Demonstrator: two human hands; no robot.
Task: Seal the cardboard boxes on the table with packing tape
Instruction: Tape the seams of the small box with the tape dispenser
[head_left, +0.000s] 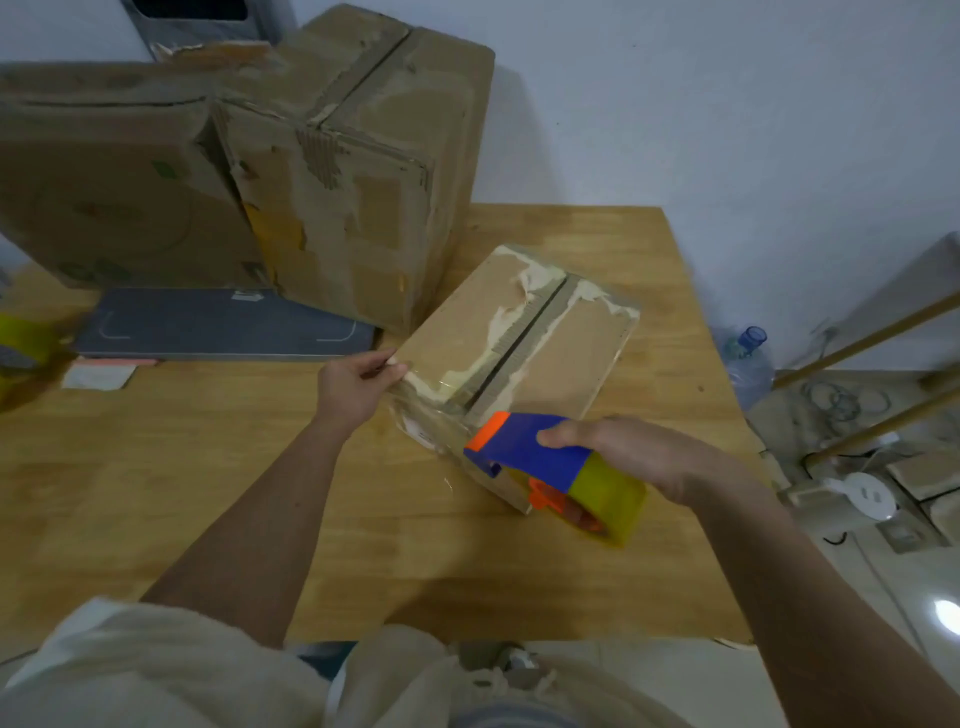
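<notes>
A small cardboard box lies on the wooden table, its top flaps closed with a dark seam between them and torn old tape along it. My left hand grips the box's near left corner. My right hand holds a blue and orange tape dispenser with a yellowish tape roll, its front end against the box's near side below the seam. Two large worn cardboard boxes stand at the back left.
A dark flat board lies in front of the big boxes, with a small paper beside it. A yellow tape roll sits at the far left. Right of the table edge are a water bottle, wooden poles and clutter on the floor.
</notes>
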